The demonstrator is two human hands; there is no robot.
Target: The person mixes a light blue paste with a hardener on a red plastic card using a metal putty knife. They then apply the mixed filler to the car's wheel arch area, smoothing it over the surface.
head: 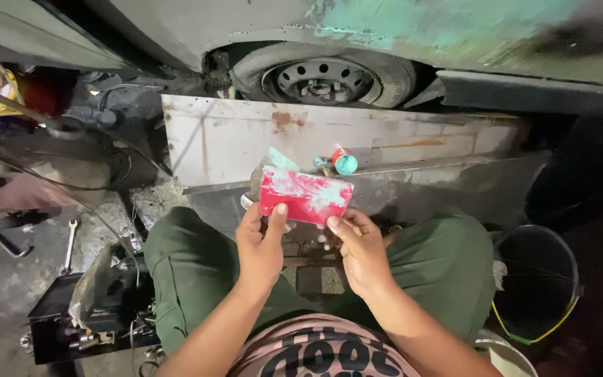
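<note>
Two hands, the left hand (259, 244) and right hand (361, 248), each pinch closed on a red card (305, 197), near a metal panel (246, 139).

Two hands, left hand (259, 244) and right hand (359, 248); one red card (305, 196); one wheel (322, 75); one wrench (70, 241); one black bucket (535, 283); one small teal-capped can (343, 161).

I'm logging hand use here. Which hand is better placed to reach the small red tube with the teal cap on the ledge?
Probably the right hand. It pinches the right lower edge of the red card, and the tube lies just above that side. The left hand grips the card's left end, farther away.
</note>
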